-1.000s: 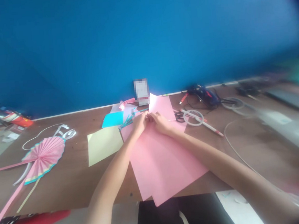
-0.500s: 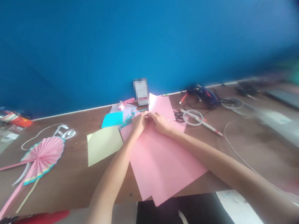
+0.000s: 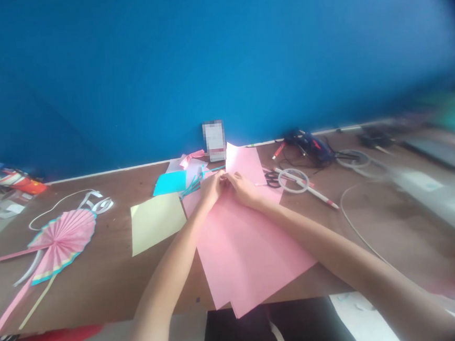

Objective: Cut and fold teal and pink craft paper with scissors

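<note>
Several large pink paper sheets point(image 3: 254, 257) lie overlapped in front of me, their near corners reaching past the table's front edge. Over their far part, my left hand point(image 3: 213, 185) and my right hand point(image 3: 242, 186) meet with fingers curled in and the tips close together. What the fingertips pinch is too small and hidden to make out. Just behind the right hand, a pink sheet point(image 3: 246, 164) stands slightly raised. Cyan paper strips point(image 3: 192, 185) lie by the left hand, and black-handled scissors point(image 3: 271, 177) are to the right of the right hand.
At left lies a pleated pink paper fan point(image 3: 69, 235) with cyan trim. A pale yellow sheet point(image 3: 156, 223) and a cyan sheet point(image 3: 170, 183) are left of centre. A phone point(image 3: 214, 140) leans on the blue wall. Right are a tape ring point(image 3: 293, 180), a pen point(image 3: 324, 199) and a power strip point(image 3: 425, 186).
Both hands stay together in nearly the same place, with the fingers shifting only slightly. The view has moved a little, so things at the left appear slightly further left.
</note>
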A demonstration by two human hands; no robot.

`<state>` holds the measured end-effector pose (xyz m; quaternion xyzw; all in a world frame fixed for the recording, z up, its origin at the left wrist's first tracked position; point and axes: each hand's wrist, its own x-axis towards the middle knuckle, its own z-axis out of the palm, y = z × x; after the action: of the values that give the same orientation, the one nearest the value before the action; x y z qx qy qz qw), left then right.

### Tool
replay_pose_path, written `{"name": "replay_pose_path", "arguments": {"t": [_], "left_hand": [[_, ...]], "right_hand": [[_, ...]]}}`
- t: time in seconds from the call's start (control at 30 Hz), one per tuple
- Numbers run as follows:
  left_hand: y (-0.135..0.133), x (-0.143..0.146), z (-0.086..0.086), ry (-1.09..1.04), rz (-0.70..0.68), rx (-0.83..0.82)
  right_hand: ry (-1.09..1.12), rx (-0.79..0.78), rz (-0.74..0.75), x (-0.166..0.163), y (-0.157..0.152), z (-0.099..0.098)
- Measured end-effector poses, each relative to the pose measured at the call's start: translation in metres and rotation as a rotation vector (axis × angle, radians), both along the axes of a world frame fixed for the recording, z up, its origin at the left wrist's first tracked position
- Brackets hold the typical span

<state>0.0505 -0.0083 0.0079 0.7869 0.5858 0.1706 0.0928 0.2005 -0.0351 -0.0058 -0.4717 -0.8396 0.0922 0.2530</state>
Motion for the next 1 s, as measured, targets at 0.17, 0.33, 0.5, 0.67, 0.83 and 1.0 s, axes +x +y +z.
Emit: {"name": "replay_pose_path", "arguments": {"t": [0.17, 0.33, 0.5, 0.67, 0.83, 1.0], "left_hand": [[0.0027, -0.0010, -0.0039, 0.003, 0.000, 0.028], [0.0020, -0.0013, -0.0039, -0.034, -0.020, 0.061], [-0.0007, -0.0009, -0.0014, -0.036, -0.014, 0.037], [0.0006, -0.0018, -0.0035, -0.047, 0.000, 0.056], [-0.0002, -0.0031, -0.0022, -0.054, -0.015, 0.026], [-0.0015, -0.0033, 0.0002, -0.046, -0.013, 0.010]], "right_hand": [[0.004, -0.021, -0.014, -0.0003, 0.0002, -0.0002], [-0.002, -0.003, -0.013, -0.0018, -0.0014, 0.0007], [-0.047, 0.024, 0.004, -0.0030, -0.0026, 0.0028], [-0.032, 0.051, 0.036, -0.0029, -0.0011, 0.0020], [-0.003, 0.018, 0.000, -0.0019, -0.0010, 0.0009], [0.008, -0.041, -0.017, -0.0011, -0.0014, 0.0020]]}}
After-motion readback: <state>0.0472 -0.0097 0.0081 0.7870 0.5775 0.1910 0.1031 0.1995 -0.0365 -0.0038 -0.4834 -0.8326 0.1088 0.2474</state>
